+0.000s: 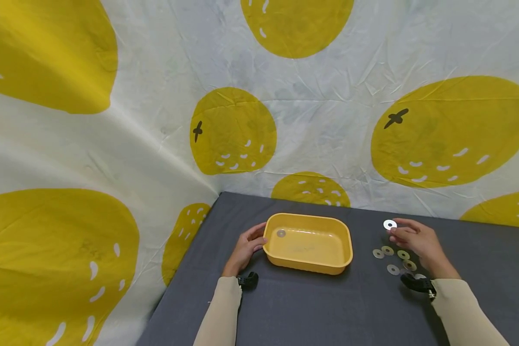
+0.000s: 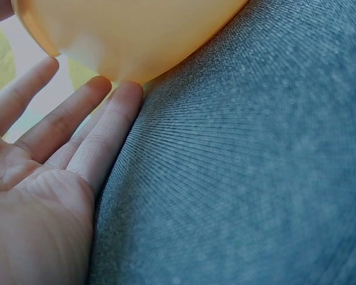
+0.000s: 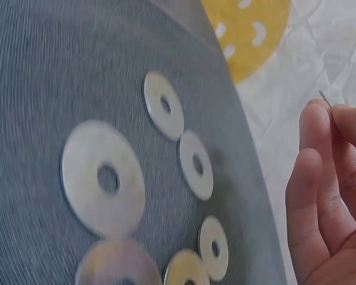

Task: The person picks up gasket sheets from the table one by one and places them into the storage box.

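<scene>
There are two wrist cameras (image 1: 248,280), one tray (image 1: 307,264), and at least eight washers: one washer (image 1: 278,233) in the tray, one washer (image 1: 386,225) in the right grip (image 1: 421,241), at least six on the desk (image 1: 311,307).

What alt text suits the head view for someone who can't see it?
A person's right fingers pinch a washer near several other washers on a gray table; the left fingers touch a yellow tray with one more washer inside.
</scene>
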Demonstrator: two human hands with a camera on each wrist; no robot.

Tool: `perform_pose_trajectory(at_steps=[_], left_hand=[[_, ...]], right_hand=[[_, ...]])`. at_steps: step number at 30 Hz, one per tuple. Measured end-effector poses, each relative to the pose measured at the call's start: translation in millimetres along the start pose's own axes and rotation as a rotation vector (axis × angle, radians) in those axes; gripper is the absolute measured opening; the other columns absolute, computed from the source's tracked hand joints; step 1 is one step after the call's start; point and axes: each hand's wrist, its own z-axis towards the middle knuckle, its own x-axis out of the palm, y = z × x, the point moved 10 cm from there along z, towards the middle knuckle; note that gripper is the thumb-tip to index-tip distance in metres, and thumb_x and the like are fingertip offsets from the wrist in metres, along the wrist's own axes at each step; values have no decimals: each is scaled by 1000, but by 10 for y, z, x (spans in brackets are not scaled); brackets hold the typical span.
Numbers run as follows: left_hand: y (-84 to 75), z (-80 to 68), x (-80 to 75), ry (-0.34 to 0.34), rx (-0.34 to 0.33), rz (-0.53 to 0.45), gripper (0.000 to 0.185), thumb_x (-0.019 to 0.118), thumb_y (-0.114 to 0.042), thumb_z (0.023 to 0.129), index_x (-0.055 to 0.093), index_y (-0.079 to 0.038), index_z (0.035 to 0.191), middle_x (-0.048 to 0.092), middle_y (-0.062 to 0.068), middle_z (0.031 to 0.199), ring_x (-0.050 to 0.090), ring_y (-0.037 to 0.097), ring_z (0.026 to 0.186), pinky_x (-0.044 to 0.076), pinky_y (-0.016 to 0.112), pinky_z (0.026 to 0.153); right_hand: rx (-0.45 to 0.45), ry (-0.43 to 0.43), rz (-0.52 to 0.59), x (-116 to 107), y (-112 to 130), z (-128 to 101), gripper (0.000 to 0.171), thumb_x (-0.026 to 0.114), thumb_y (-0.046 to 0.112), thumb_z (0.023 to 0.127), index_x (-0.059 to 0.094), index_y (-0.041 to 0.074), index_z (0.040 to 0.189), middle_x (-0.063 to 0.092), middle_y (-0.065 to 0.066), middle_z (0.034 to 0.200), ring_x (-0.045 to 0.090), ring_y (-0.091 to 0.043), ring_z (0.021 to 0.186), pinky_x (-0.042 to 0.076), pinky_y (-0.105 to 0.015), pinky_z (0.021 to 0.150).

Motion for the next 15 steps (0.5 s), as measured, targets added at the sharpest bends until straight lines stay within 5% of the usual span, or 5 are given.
perform_pose_trajectory(at_steps=[15], left_hand=[[37, 23, -18, -14, -2, -1, 56, 68, -14, 96, 53, -18, 150, 59, 17, 145, 62, 29, 126, 55, 36, 101]], right_hand=[[-8, -8, 65, 241, 239, -43, 62, 65, 27, 102, 43, -3, 151, 75, 21, 91, 74, -5, 84, 61, -28, 75]])
